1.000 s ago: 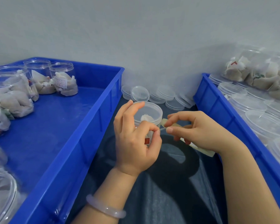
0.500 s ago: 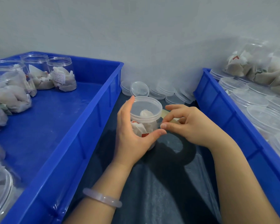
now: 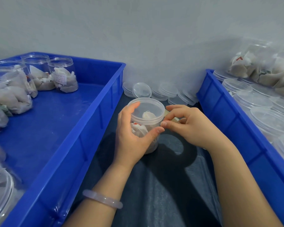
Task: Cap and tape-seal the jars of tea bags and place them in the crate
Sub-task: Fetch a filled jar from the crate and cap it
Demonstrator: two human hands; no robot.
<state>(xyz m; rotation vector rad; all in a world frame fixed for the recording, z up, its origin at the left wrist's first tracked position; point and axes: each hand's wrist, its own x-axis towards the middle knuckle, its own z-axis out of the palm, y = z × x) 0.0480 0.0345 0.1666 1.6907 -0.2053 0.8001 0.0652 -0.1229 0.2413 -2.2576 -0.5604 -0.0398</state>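
Clear capped plastic jar of tea bags [image 3: 147, 112] on dark cloth [image 3: 162, 194] between blue plastic crates [image 3: 82, 128], left hand [image 3: 131, 136] curled round it. Right hand [image 3: 192, 126] pinches pale tape [image 3: 176, 119] at lid seam; press flat, rotate steadily

Capped clear jar [image 3: 147, 115] of tea bags, upright between blue crates [image 3: 95, 122]

A plain pale grey wall [image 3: 138, 30] stands behind.
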